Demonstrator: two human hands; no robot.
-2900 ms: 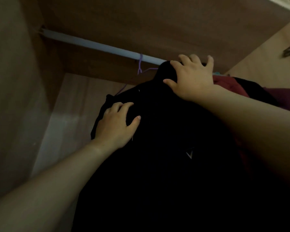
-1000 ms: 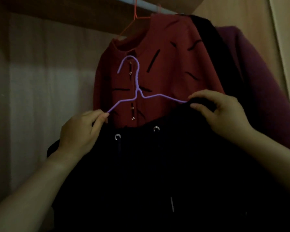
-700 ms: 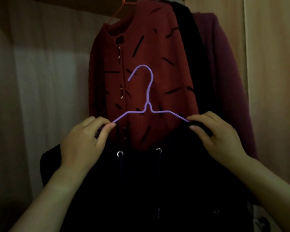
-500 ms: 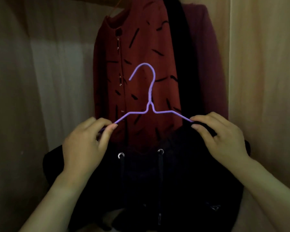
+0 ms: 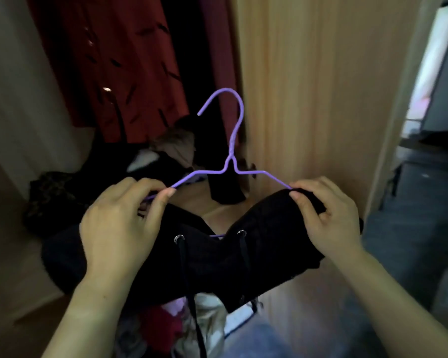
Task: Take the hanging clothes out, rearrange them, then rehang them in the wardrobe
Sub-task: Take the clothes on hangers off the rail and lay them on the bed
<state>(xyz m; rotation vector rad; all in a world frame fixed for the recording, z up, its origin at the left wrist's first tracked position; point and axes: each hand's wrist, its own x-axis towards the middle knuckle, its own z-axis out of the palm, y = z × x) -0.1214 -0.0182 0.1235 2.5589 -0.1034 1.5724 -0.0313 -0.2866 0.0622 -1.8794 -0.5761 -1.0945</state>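
I see both hands out in front of the open wardrobe, carrying a purple wire hanger (image 5: 229, 164) with a black hoodie (image 5: 217, 267) draped on it. My left hand (image 5: 119, 228) pinches the hanger's left arm between thumb and forefinger, the fingertips (image 5: 166, 193) closing on bare wire just above the cloth. My right hand (image 5: 329, 220) is curled round the hoodie's right shoulder where the fabric covers the other end of the wire, thumb on top, fingers wrapped underneath.

The hanger stands roughly upright, its hook free in the air and catching on nothing. The hoodie sags below the wire; its neckline dips in the middle, where two metal eyelets (image 5: 179, 238) show and black drawstrings (image 5: 183, 267) hang down.

Behind, at upper left, a red garment with black dashes (image 5: 109, 60) hangs inside the wardrobe, with a darker garment (image 5: 212, 151) just beside it on the right. The wooden side panel (image 5: 308, 99) rises behind the hook. Dark clothes (image 5: 55, 195) lie heaped on the wardrobe floor (image 5: 199, 200), and below the hoodie I make out more crumpled clothing (image 5: 204, 319), too blurred to name.
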